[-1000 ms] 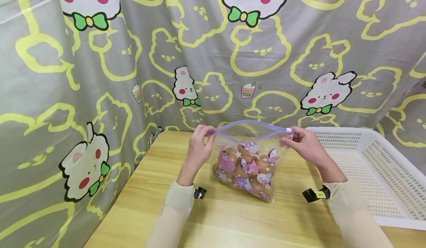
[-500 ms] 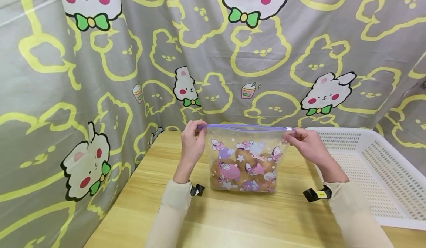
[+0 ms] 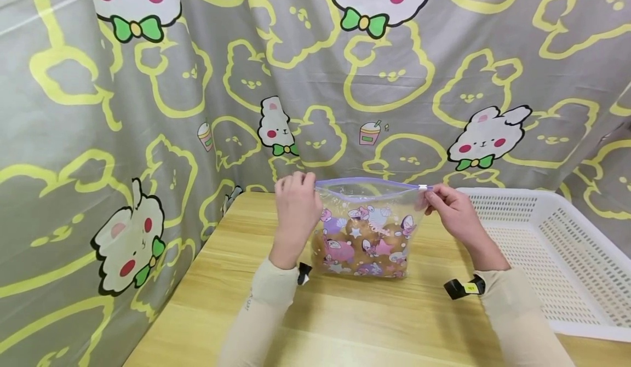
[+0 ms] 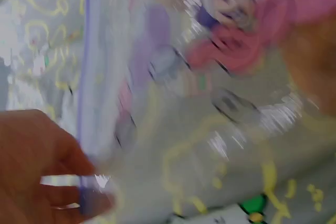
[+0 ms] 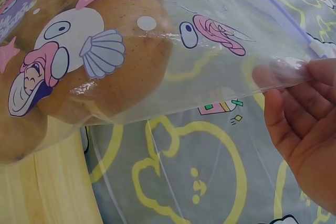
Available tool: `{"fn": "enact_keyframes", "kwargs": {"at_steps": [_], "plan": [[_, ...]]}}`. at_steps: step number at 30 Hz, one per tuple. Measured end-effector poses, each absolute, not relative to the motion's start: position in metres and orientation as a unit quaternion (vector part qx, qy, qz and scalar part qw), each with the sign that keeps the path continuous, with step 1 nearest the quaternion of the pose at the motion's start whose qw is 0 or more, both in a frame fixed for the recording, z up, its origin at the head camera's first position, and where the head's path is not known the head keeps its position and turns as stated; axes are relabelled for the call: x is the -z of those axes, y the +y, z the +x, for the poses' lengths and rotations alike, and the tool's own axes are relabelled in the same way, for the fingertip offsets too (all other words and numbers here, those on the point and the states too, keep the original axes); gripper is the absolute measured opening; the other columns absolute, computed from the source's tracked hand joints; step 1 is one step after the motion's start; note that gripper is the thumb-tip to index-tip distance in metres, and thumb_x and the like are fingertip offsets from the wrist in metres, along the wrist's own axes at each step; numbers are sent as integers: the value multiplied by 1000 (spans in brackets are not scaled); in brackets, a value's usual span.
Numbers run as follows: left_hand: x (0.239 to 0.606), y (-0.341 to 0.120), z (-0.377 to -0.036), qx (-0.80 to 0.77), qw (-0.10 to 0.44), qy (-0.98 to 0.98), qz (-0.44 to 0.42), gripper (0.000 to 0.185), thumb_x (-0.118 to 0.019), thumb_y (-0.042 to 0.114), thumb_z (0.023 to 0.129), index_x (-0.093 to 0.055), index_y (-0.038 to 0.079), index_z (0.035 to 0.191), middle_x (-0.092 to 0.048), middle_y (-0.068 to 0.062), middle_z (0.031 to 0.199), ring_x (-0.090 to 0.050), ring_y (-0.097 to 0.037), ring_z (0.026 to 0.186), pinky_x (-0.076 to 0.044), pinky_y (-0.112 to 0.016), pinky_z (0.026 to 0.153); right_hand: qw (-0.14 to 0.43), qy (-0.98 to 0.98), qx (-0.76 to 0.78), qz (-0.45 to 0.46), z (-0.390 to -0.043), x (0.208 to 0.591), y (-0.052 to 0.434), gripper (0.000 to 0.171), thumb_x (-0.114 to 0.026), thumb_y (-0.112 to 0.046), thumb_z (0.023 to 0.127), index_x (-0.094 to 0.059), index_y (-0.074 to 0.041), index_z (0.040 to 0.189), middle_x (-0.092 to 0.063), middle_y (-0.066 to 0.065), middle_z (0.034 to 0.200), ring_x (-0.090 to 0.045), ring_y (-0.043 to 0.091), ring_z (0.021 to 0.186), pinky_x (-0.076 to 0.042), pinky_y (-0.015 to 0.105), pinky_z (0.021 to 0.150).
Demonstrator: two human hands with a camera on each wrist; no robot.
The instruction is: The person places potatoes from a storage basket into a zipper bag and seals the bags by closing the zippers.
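Note:
A clear slider zip bag [image 3: 362, 241], printed with pink and purple cartoon shells and stars, stands upright on the table. Its purple-edged mouth gapes a little. Through the film, several brown speckled potatoes [image 5: 131, 72] show. My left hand [image 3: 297, 213] grips the top left corner; in the left wrist view, blurred, its fingers [image 4: 63, 153] are around the purple edge. At the opposite corner, my right hand [image 3: 455, 211] pinches the bag between thumb and fingers, just below the white slider [image 3: 423, 187]. The back of the left hand hides its fingertips in the head view.
To the right stands a white perforated plastic basket [image 3: 547, 279], partly behind the right forearm. A wooden table [image 3: 355, 328] lies under everything. A grey curtain with yellow cartoon outlines [image 3: 315, 82] hangs behind and to the left.
The left hand first pulled its corner left, flattening the mouth, then came back right and turned, and the mouth gapes again. The tilted bag now stands upright. The right hand has kept its corner.

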State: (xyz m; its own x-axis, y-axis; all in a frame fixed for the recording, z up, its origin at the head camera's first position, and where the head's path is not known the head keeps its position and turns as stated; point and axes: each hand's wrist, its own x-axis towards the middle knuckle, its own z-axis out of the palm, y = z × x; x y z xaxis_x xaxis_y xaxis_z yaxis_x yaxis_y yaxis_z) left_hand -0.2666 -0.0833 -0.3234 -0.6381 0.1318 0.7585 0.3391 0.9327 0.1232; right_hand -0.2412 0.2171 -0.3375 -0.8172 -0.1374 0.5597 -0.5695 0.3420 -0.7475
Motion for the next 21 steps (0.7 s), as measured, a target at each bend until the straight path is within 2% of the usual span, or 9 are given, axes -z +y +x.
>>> {"fn": "enact_keyframes", "kwargs": {"at_steps": [3, 7, 10, 14, 21], "plan": [[319, -65, -263, 51, 367, -918, -141, 27, -68, 11, 78, -63, 10, 105, -65, -8, 100, -60, -27, 93, -33, -49, 103, 203, -781, -543, 232, -241, 336, 215, 16, -45, 6, 96, -56, 14, 89, -62, 14, 78, -59, 12, 66, -52, 23, 58], [317, -39, -262, 32, 332, -924, -185, 34, -65, 16, 81, -61, 12, 114, -64, -5, 107, -60, -24, 98, -29, -47, 108, 205, -771, -555, 233, -243, 339, 216, 17, -44, 5, 97, -56, 13, 89, -61, 15, 76, -58, 13, 65, -52, 22, 57], [318, -22, -264, 44, 342, -910, -232, 35, -63, 13, 80, -62, 11, 115, -64, -4, 106, -60, -22, 98, -37, -42, 101, 210, -765, -565, 227, -250, 346, 220, 15, -44, 3, 97, -55, 12, 92, -62, 13, 74, -58, 13, 64, -51, 22, 56], [320, -3, -267, 67, 364, -885, -281, 35, -62, 10, 79, -64, 12, 113, -63, -2, 102, -60, -19, 93, -45, -33, 85, 222, -748, -583, 226, -260, 356, 226, 12, -46, 1, 98, -52, 11, 96, -65, 11, 72, -60, 14, 61, -51, 22, 54], [316, 22, -271, 127, 349, -867, -333, 34, -60, 3, 81, -65, 13, 113, -65, 1, 105, -60, -15, 96, -44, -24, 71, 226, -743, -591, 220, -261, 357, 227, 17, -44, -4, 99, -50, 12, 98, -62, 6, 71, -59, 13, 60, -52, 22, 55]]}}
